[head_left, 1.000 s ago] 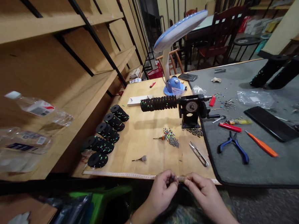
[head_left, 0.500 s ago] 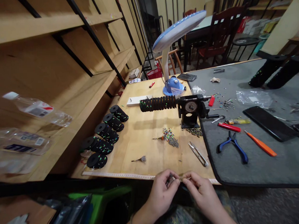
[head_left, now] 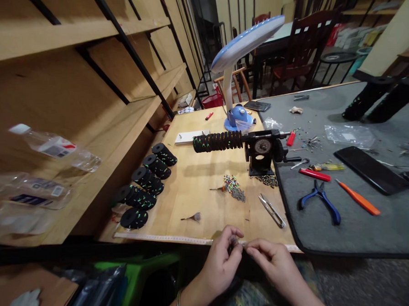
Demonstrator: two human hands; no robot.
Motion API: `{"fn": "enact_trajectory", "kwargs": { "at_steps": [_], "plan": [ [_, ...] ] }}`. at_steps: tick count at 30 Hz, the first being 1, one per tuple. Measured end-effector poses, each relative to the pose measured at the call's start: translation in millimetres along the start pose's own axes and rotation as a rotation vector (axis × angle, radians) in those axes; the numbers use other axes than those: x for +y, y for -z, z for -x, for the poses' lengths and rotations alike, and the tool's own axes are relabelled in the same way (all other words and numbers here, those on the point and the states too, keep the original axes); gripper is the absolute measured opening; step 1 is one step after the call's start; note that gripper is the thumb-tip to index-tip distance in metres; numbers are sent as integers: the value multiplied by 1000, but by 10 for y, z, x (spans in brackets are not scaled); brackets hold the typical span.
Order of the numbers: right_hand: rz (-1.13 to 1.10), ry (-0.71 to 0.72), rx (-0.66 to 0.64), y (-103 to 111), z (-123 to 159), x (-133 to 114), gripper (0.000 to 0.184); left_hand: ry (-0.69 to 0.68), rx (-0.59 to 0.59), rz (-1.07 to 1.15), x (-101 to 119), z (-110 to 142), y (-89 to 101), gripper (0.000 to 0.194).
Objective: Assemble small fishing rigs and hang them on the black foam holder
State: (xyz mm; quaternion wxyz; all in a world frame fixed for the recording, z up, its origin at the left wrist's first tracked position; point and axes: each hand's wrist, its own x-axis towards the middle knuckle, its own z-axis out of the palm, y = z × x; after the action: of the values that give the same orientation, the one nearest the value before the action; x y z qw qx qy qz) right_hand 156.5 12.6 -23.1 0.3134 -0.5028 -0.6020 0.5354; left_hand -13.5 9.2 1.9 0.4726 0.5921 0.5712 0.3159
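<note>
Two bare hands meet at bottom centre, over the near edge of the desk point(head_left: 188, 181). Change: half a second back the fingertips met; now the left hand point(head_left: 219, 264) has its forefinger lifted clear of the thumb, a partly open grip, with grey bits point(head_left: 233, 240) tucked in the curled fingers. Right hand point(head_left: 277, 263): thumb and forefinger pinched shut, seemingly on a small piece point(head_left: 244, 245), too tiny to identify, just beside the left thumb. Judgement: pinch eased on one side, the fine finger work still in hand.

Containers: bottle point(head_left: 55, 147) lying on the shelf, left of frame, clear, capped; contents cannot be told. Clear bag point(head_left: 349, 135) flat on the grey mat, right of frame, a pale patch showing; whether label or content, unclear. Green bin point(head_left: 138, 270), lower left; inside too dark to read. Beads point(head_left: 231, 182) sit in no container: loose heap, centre of frame.
</note>
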Motion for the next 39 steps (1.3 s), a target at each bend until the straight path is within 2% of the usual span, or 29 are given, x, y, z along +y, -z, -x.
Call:
{"fn": "enact_trajectory", "kwargs": {
  "at_steps": [10,19,24,26,29,35,39],
  "plan": [
    [93,-14,39,-33,-24,-6,16,26,-22,168,52,-27,-18,10],
    [-34,33,49,-58,40,-61,14,-19,91,109,45,-83,-32,9],
    [-129,-9,107,36,90,14,20,14,216,166,26,-147,169,13],
    [-182,-41,148,79,105,37,24,48,177,252,14,-148,257,14],
    [-236,-62,182,102,106,26,30,88,37,376,22,-114,287,14],
    [-265,-65,192,38,74,-91,40,104,-81,431,135,-48,118,17],
    [-251,-47,193,-8,87,-97,42,219,-117,516,156,-49,13,19]
  ]
}}
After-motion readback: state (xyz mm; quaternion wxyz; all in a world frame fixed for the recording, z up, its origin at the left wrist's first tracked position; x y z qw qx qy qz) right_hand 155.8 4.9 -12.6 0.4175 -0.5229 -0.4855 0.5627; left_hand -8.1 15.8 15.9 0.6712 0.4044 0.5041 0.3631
